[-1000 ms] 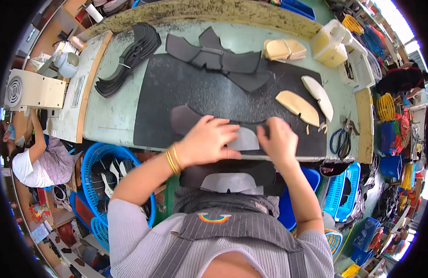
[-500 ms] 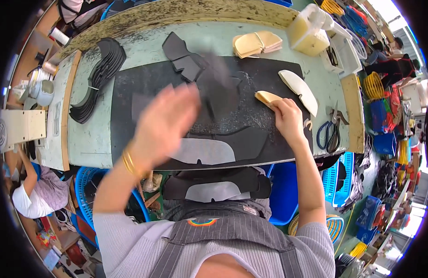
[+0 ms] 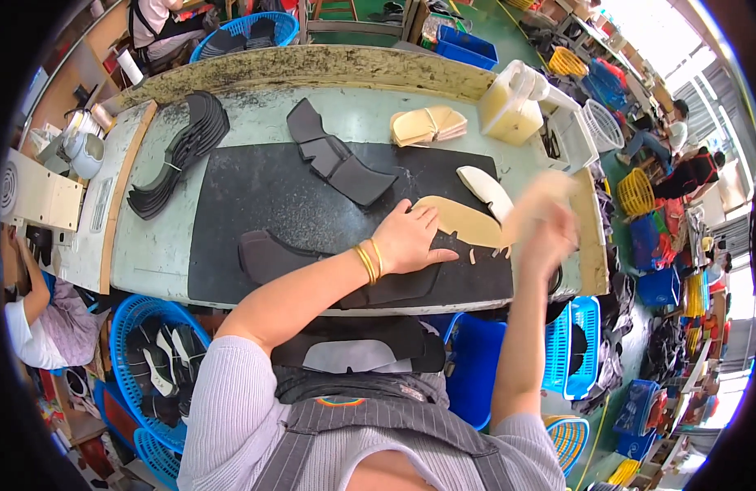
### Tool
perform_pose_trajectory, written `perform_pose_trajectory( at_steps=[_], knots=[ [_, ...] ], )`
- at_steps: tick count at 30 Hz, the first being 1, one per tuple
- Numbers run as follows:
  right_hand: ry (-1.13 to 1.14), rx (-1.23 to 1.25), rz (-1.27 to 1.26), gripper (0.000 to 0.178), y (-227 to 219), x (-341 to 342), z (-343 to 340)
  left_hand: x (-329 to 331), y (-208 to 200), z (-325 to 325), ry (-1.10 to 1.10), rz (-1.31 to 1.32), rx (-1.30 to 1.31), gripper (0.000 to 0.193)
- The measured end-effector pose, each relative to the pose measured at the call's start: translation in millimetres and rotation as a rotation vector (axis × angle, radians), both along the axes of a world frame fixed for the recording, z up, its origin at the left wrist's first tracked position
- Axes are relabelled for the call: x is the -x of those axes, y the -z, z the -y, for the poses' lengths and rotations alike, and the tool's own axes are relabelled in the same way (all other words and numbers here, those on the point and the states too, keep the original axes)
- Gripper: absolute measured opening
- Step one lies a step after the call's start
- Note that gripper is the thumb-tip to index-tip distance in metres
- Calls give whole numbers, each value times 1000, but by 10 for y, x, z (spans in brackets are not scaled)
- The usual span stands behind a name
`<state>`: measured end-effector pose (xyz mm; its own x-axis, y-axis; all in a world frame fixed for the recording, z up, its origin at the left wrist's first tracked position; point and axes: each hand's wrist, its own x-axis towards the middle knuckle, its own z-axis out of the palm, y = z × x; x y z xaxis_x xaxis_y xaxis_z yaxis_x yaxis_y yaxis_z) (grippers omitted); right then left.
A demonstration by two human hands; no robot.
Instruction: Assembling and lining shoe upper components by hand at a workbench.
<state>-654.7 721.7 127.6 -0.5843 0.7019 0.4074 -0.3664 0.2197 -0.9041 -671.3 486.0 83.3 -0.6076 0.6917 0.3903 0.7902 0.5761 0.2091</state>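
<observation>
My left hand (image 3: pixel 406 241) lies with its fingers stretched out, fingertips at the left end of a tan curved piece (image 3: pixel 468 225) on the black mat (image 3: pixel 230 192). Its palm is over a dark curved piece (image 3: pixel 275 255) near the mat's front edge. My right hand (image 3: pixel 550 237), smeared by motion, is raised at the right with another tan piece (image 3: pixel 543 196) in its fingers. A white curved piece (image 3: pixel 486 190) lies just beyond the tan one. Small tan scraps (image 3: pixel 473 256) sit beside it. Dark pieces (image 3: pixel 337 155) overlap in a row farther back.
A tied stack of dark pieces (image 3: pixel 181 155) lies at the left, a tied tan bundle (image 3: pixel 428 125) at the back. A plastic container (image 3: pixel 513 106) and a white tray (image 3: pixel 570 135) stand back right. A wooden board (image 3: pixel 312 69) edges the table. Blue baskets (image 3: pixel 120 360) stand below.
My left hand has come down and right onto the mat. A tan piece now lies flat there. My right hand has risen to the right with a tan piece. Another dark piece joins the row.
</observation>
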Motion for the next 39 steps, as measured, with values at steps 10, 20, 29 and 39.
perform_pose_trajectory(
  at_steps=[10,20,29,39],
  knots=[
    [-102,-1315,-174,32,-768,-826,1075,-694,-1157,178,19,854,-1129,21],
    [-524,-1004,-203,31,-1051,-918,1585,-1188,-1224,665,1,809,-1354,17],
    [-377,-1150,-212,25,-892,-1026,1709,-1267,-1130,682,-160,558,-1135,11],
    [-778,591,208,9,-612,-992,1334,-1251,-905,340,-50,802,-1154,7]
  ],
)
